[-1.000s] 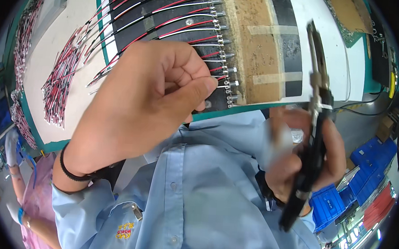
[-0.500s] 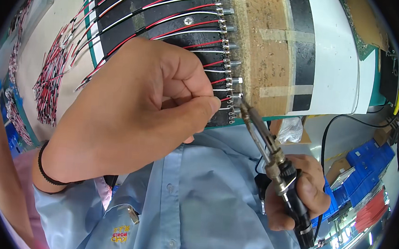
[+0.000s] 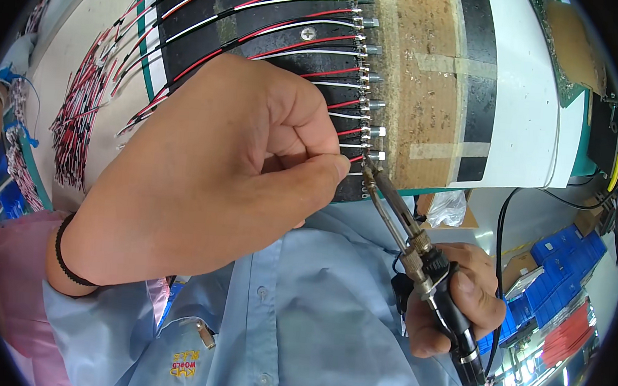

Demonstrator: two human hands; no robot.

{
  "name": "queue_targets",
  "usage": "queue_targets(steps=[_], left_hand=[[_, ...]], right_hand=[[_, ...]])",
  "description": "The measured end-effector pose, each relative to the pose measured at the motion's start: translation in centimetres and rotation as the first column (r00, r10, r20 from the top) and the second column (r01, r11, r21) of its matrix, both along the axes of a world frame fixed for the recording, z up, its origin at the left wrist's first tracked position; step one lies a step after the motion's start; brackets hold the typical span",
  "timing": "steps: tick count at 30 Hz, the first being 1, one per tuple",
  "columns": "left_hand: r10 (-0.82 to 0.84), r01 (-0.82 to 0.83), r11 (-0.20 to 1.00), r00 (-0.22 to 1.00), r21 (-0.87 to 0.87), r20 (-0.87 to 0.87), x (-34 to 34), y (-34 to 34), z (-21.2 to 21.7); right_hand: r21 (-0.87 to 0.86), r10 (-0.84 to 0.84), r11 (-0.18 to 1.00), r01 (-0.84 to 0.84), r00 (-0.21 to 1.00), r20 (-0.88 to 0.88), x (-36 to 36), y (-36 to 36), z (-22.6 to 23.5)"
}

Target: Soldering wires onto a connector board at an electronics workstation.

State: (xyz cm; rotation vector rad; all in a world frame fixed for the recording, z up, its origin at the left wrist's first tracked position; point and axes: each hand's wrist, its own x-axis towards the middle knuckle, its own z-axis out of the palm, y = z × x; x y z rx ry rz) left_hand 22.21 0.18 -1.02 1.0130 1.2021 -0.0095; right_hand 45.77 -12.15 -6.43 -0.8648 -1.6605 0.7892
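Observation:
My left hand (image 3: 218,180) reaches over the black board, thumb and forefinger pinched on a thin red wire (image 3: 355,160). Its end meets the nearest of a row of small metal-ended parts (image 3: 376,156). In my right hand (image 3: 467,295) is a soldering iron (image 3: 428,264) with a black handle and a thin metal tube alongside its shaft. The iron's tip is at the wire's joint, close to my left fingertips; whether it touches cannot be made out. Further red and white wires (image 3: 297,47) run across the board to the row.
Loose red, white and black wires (image 3: 75,136) lie piled on the left. Beside the row runs a brown strip (image 3: 428,94) with tape across it. The iron's black cable (image 3: 502,247) hangs at the right, near blue bins (image 3: 552,271). A pink sleeve (image 3: 24,275) shows at lower left.
The iron's tip has shifted from the small part's outer end to the wire side, nearer my left fingers. My left hand keeps its pinch. The board appears slightly farther right in view.

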Motion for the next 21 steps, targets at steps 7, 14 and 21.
queue_targets(steps=[7, 14, 21], left_hand=[[-0.021, 0.021, 0.999, 1.000, 0.050, -0.003, -0.2, -0.3, -0.3], [-0.044, 0.046, 0.998, 0.999, 0.052, -0.028, -0.3, -0.3, -0.3], [0.113, -0.113, 0.994, 0.993, 0.003, -0.030, 1.0, -0.5, 0.6]], right_hand=[[-0.058, -0.008, 0.998, 0.008, 1.000, -0.002, 0.1, -0.3, 0.3], [-0.143, -0.036, 0.989, 0.040, 0.999, 0.029, 0.2, -0.8, 0.8], [-0.128, -0.087, 0.988, 0.090, 0.996, 0.030, 0.4, -1.6, 1.2]])
